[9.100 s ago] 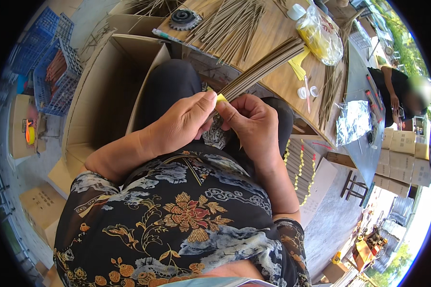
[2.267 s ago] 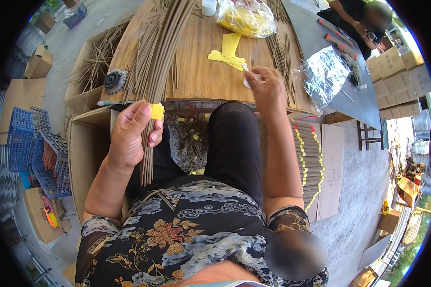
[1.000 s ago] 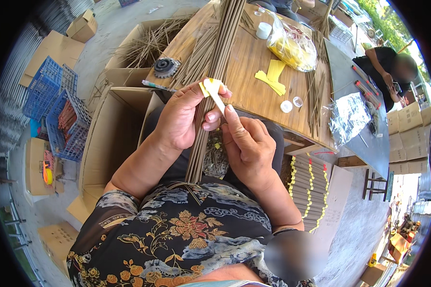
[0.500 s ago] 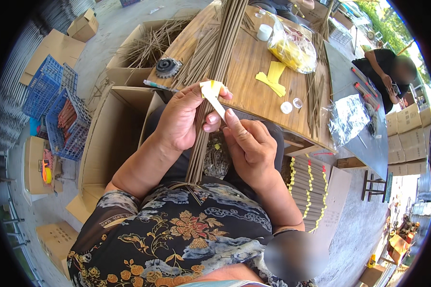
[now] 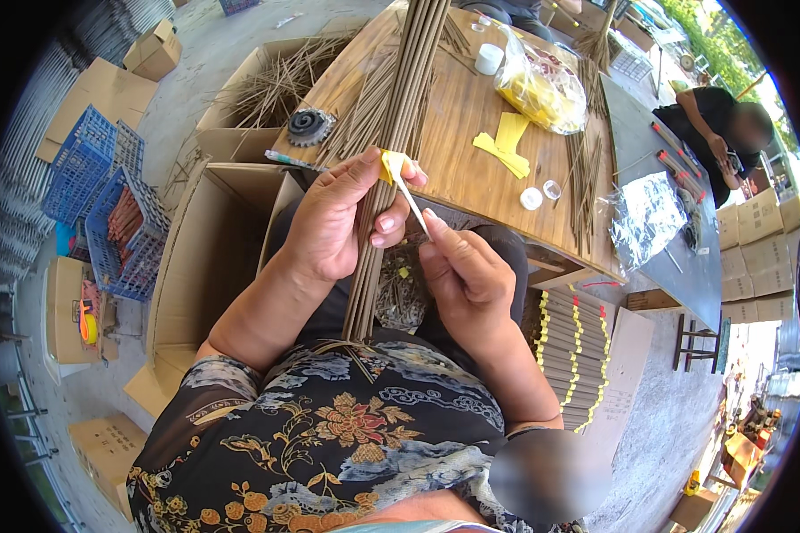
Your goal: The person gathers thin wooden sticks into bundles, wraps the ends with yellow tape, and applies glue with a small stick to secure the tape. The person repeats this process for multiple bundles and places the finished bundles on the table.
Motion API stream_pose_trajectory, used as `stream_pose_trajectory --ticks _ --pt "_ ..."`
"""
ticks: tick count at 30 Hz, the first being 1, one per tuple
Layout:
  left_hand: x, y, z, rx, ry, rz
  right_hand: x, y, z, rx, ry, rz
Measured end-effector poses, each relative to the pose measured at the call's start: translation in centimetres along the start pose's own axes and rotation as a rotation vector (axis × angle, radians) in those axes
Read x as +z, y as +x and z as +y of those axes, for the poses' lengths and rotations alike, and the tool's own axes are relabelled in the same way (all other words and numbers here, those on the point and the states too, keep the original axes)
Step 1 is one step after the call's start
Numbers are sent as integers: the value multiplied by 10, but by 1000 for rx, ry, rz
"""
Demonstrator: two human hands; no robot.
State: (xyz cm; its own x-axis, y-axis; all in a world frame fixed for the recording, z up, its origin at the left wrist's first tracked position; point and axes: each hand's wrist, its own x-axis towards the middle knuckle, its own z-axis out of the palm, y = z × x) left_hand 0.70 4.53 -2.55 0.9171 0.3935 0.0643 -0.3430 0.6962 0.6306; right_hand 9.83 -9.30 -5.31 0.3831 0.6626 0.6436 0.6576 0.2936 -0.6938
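Observation:
My left hand (image 5: 327,215) is closed around a bundle of long, thin brown sticks (image 5: 415,75), which runs from my lap up past the wooden table's edge. A yellow paper strip (image 5: 395,166) is folded around the bundle at my left thumb and fingertips. Its loose pale end slants down to my right hand (image 5: 473,274), where thumb and forefinger pinch the tip. Seen nearly edge-on, that loose end looks taut. On the table (image 5: 458,133) lie several more flat yellow strips (image 5: 507,147), a white lidded jar (image 5: 489,59) and a small round white cap (image 5: 531,199).
A clear bag with yellow contents (image 5: 542,93) and a dark toothed roll (image 5: 310,127) stand on the table. Open cardboard boxes (image 5: 213,249) and blue crates (image 5: 133,226) are at my left. Finished-looking bundles with yellow bands (image 5: 564,355) lie at right. Another person (image 5: 716,124) sits far right.
The paper strip's loose end has turned from broadside to nearly edge-on and hangs steeper. My right hand has shifted slightly down and right; my left hand keeps its grip on the bundle.

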Motion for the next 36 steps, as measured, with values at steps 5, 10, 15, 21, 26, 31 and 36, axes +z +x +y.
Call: stream_pose_trajectory --ticks 5,10,15,21,26,31,36 --pt "-7 0 0 -33 17 -147 -9 9 -15 540 503 -78" --pt "-2 -1 1 -39 -2 -105 -13 8 -10 609 576 -75" --pt "-4 1 0 -63 -38 -124 -13 8 -8 584 574 -37" --pt "0 0 -1 -73 -25 -86 -13 9 -7 537 549 -7" --pt "-9 4 -1 -126 -6 -155 -16 5 -5 524 535 26" --pt "-16 3 -3 -129 -9 -143 -15 7 0 325 335 80" --pt "-9 8 -4 -129 -16 -114 -13 9 2 132 89 127"
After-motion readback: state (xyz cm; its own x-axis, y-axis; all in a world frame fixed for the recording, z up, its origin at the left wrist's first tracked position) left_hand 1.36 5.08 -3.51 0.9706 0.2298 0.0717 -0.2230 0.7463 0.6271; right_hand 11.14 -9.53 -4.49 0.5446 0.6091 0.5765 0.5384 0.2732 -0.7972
